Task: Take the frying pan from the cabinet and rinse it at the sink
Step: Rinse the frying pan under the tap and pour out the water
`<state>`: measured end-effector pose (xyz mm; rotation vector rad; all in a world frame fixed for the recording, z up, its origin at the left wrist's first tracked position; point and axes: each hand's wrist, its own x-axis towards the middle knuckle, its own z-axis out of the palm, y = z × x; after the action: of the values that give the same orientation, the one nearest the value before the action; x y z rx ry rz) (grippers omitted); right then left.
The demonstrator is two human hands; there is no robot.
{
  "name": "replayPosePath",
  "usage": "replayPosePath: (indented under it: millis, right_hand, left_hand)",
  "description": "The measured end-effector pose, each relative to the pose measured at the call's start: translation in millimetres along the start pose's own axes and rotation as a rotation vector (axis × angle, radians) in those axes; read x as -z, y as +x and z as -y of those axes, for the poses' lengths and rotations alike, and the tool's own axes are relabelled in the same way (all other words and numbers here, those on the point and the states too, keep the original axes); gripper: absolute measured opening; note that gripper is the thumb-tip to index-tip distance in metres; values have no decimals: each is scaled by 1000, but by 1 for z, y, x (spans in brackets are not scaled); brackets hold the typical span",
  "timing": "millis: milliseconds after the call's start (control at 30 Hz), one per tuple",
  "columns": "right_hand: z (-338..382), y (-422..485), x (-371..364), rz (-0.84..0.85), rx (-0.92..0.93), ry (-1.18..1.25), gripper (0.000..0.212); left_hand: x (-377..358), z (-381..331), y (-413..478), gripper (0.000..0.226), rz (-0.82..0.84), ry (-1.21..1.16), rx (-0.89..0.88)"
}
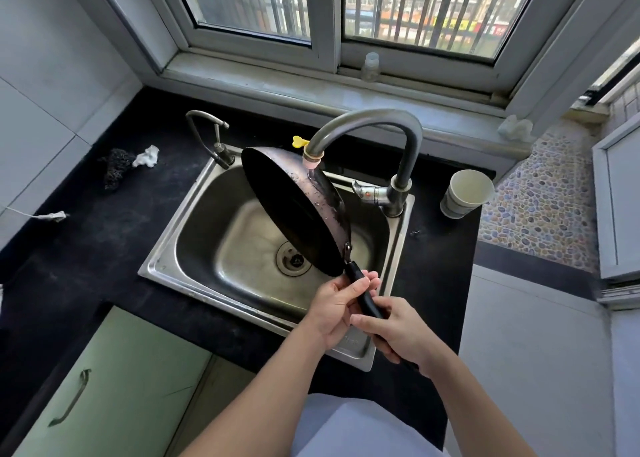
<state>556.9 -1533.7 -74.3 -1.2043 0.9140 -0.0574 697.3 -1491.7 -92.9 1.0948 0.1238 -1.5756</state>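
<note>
The black frying pan (287, 207) hangs tilted on its edge over the steel sink (194, 228), its dark face turned to the left. Water from the tall grey faucet (388, 131) runs onto the pan's wet outer wall. My left hand (332, 307) grips the upper part of the black handle (363, 294), just below the pan's rim. My right hand (398, 332) grips the lower end of the same handle. The handle's tip is hidden under my right hand.
Black countertop (86, 248) surrounds the sink. A stack of paper cups (465, 193) stands right of the faucet. A dark scrubber (116, 167) and crumpled white paper (147, 157) lie at the left. A small second tap (211, 134) stands behind the sink. A green cabinet door (104, 387) is below.
</note>
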Motion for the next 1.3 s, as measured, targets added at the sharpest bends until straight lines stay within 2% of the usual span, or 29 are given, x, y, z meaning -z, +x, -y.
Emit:
replayPosePath:
  millis: [133,233,333,367,433,567,700,833,933,1033,1167,1300]
  right_hand:
    - [-1,-5,-10,16,-121,-52,19]
    - [-4,-2,-22,-87,-246,-269,16]
    - [-7,-5,-42,-309,-158,-791,27]
    - [-7,-7,-49,-355,-110,-899,32]
    - [-9,-9,-58,-383,-25,-953,40]
    - [-19,-7,-66,-347,38,-861,41]
    - [-23,1,-81,-340,103,-702,24]
    - [-15,9,-99,-339,94,-582,16]
    - [-14,13,-114,-367,52,-542,14]
    - [-14,22,-136,-436,32,-505,16]
    - [-12,30,-183,-513,33,-291,17]
    - [-13,40,-218,-606,-8,-66,26]
  left_hand:
    - [7,10,-9,16,-112,117,-26]
    - [13,16,-11,18,-189,121,-50]
    - [16,17,-13,15,-239,177,-72]
    - [18,17,-15,14,-259,203,-82]
    - [24,18,-19,15,-296,260,-106]
    - [35,20,-28,25,-340,351,-125]
    - [48,13,-30,21,-359,349,-159]
    - [63,0,-30,22,-352,361,-147]
    - [78,-15,-34,26,-261,382,-92]
    - [95,-38,-37,15,-96,313,24]
    - [129,-61,-41,18,32,200,175]
    - [157,-74,-42,28,110,294,208]
